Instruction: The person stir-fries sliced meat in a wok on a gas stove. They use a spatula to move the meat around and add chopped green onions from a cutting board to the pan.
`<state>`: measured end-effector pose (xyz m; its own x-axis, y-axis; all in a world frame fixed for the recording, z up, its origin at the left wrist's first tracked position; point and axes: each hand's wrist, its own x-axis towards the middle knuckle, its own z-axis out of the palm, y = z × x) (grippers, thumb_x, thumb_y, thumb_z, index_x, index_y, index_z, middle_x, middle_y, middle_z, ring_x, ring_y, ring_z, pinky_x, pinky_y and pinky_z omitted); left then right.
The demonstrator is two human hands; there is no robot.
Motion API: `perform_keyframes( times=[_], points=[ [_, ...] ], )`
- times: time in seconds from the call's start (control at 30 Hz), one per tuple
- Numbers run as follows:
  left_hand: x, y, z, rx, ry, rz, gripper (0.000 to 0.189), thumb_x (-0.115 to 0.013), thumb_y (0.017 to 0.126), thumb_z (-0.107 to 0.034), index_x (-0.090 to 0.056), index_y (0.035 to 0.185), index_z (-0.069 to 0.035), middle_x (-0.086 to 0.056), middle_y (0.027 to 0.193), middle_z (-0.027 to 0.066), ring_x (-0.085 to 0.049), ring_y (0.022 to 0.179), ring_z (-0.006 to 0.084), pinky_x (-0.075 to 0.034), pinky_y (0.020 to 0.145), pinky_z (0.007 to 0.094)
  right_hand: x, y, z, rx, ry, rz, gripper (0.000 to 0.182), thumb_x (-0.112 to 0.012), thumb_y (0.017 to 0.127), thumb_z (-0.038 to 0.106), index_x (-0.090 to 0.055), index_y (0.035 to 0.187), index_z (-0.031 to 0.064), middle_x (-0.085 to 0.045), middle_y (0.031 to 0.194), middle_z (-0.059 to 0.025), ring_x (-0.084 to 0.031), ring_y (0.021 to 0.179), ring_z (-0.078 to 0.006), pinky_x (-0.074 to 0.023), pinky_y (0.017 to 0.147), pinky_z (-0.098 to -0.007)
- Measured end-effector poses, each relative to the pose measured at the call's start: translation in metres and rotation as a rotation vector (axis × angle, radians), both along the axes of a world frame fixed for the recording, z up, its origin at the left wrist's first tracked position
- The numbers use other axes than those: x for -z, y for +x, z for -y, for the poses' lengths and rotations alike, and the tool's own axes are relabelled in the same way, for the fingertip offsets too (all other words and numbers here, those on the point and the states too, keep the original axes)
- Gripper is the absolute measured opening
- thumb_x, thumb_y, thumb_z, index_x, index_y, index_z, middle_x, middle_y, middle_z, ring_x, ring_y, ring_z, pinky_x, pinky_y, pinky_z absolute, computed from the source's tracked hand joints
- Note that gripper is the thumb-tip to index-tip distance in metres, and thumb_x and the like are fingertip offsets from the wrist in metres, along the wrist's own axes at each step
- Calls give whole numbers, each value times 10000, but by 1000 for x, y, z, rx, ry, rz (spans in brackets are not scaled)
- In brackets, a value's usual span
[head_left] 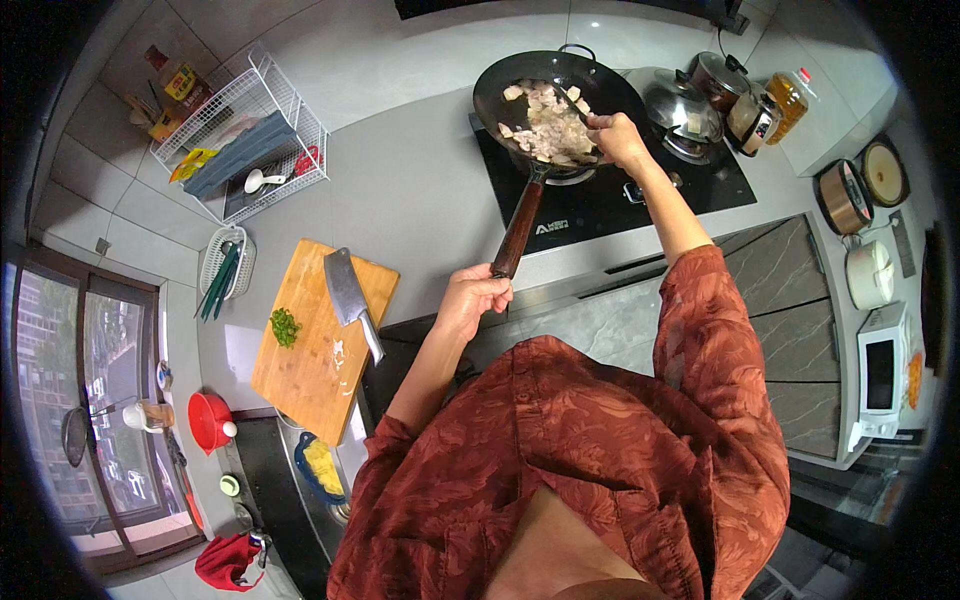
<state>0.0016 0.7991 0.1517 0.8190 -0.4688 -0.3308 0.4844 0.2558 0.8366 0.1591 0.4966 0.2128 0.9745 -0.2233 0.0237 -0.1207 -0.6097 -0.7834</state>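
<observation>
A black wok (502, 82) rests over the near burner of the gas hob (600, 214). My left hand (472, 296) grips the end of its brown wooden handle (521, 221). Over the wok's right side, my right hand (619, 139) is closed around a dark spatula (568, 101), whose lower end reaches into the food. Pale chopped pieces of what looks like meat (551, 127) lie spread across the wok's bottom. The grip end of the spatula is hidden inside my right hand.
Left of me, a wooden cutting board (307, 375) carries a cleaver (345, 289) and chopped greens (285, 328). A white wire rack (307, 135) stands behind it. A lidded steel pot (682, 109) and an oil bottle (790, 105) are right of the wok. A red dipper (210, 420) sits by the sink.
</observation>
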Motion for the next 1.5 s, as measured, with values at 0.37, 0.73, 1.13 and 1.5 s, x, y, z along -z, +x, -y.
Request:
perform_keyframes(
  times=[0.37, 0.73, 1.13, 1.5],
  points=[
    [2, -3, 3, -27, -2, 6, 73, -589, 792, -70, -567, 790, 0, -578, 669, 74, -497, 538, 117, -402, 530, 245, -19, -106, 48, -75, -149, -171, 363, -583, 769, 101, -609, 1122, 22, -612, 650, -103, -518, 471, -110, -435, 476, -263],
    [1, -4, -1, -28, -23, 5, 92, -571, 801, -56, -565, 867, 8, -553, 680, 62, -491, 562, 128, -380, 546, 249, -24, -93, 25, -29, -49, -114, 371, -605, 746, 136, -619, 1099, 24, -589, 623, -73, -533, 492, -140, -439, 477, -284],
    [6, -20, -1, -95, -60, -8, 184, -610, 839, -161, -599, 884, 18, -618, 710, 90, -568, 567, 135, -450, 517, 253, 27, -109, -2, -25, -15, -6, 425, -560, 858, 206, -508, 1243, 36, -582, 725, -56, -532, 580, -135, -422, 519, -245],
    [46, -62, -106, -334, 72, -7, 275, -606, 838, -228, -598, 989, 2, -626, 741, 84, -580, 627, 144, -459, 560, 263, 18, -227, -182, -846, 81, 97, 193, -596, 819, 65, -631, 1003, 21, -638, 823, -98, -605, 682, -169, -475, 629, -260]
  ],
)
